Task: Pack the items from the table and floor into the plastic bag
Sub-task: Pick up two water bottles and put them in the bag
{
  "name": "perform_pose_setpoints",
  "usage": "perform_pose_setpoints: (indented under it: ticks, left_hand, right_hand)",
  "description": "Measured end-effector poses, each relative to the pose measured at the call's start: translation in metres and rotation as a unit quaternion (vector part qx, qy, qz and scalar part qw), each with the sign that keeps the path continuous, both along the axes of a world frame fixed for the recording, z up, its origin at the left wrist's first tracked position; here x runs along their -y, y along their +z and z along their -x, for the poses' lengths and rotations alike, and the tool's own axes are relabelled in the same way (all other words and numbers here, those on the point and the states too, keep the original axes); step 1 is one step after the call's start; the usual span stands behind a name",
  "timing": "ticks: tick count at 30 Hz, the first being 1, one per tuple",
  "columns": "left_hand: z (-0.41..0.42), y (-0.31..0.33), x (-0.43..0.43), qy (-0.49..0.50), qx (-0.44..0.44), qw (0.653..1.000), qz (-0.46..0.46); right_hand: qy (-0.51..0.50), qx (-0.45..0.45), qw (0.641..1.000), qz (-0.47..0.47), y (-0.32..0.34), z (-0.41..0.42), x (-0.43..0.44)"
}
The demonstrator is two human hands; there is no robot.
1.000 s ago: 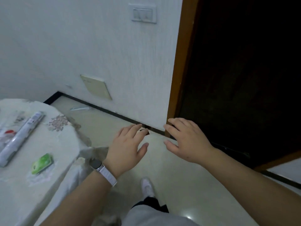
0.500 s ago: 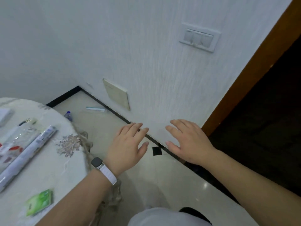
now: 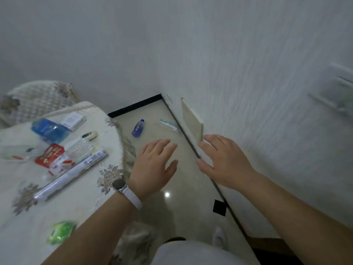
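The cloth-covered table (image 3: 86, 203) bears a long wrapped roll (image 3: 70, 175), a blue pack (image 3: 50, 131) and a green packet (image 3: 61, 232); left hand (image 3: 154, 169) and right hand (image 3: 225, 163) hover over the floor (image 3: 181, 217), fingers spread, holding nothing; a small blue bottle (image 3: 138, 128) lies on the floor beyond them

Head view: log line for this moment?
left hand open, empty | right hand open, empty | floor: blue bottle, toothbrush | bag: unseen
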State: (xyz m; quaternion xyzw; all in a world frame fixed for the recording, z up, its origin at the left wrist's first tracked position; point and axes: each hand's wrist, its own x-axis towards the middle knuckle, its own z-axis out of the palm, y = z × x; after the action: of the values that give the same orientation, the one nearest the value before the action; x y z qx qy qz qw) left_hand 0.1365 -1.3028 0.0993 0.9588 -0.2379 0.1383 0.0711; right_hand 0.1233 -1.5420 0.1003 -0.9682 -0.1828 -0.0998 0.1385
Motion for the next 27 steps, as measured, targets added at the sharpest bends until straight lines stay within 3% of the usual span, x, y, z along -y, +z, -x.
perform_pose_setpoints:
  ticks: [12,20,27]
  left_hand:
    - [-0.031,-0.002,-0.080,0.248,-0.051,0.968,0.003]
    - [-0.115,-0.047,-0.159,0.324,-0.068,0.941,0.066]
    - [-0.190,-0.055,-0.249,0.372,-0.037,0.921,0.106]
  right_hand:
    - [0.208,0.000,0.978,0.019,-0.012,-0.152,-0.075]
    - [0.274,-0.039,0.959,0.060,-0.027,-0.248,-0.171]
    - [0.322,-0.001,0.940,0.111,-0.006,-0.342,-0.270]
